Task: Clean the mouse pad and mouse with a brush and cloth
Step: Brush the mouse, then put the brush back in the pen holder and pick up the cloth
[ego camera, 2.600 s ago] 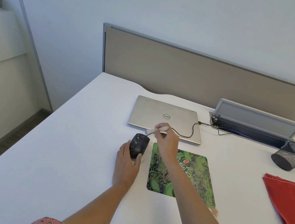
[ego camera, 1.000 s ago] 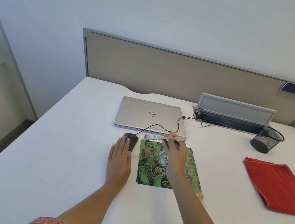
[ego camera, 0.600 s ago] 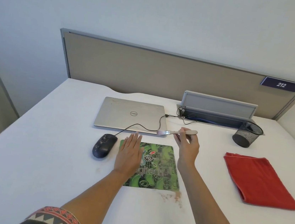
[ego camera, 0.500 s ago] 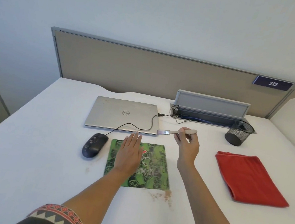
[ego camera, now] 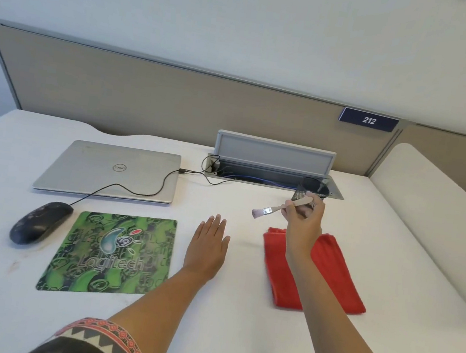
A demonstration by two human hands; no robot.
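Off the mouse pad (ego camera: 111,252) now, left hand (ego camera: 207,249) flat; right hand's (ego camera: 303,223) grip around brush (ego camera: 281,207).

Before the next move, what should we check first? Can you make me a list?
1. Is the brush held well? Ok: the right hand pinches its handle.
2. Is the mesh cup upright and open, in case the brush goes there? Ok: it stands just behind that hand.
3. Is the red cloth easy to reach? Ok: it lies below the right forearm.
4. Is the left hand free? Ok: it is flat on the table, holding nothing.
5. Is the mouse off the mouse pad? Ok: it sits beside the pad's left edge.
6. Is the pad free of dust? Cannot tell.
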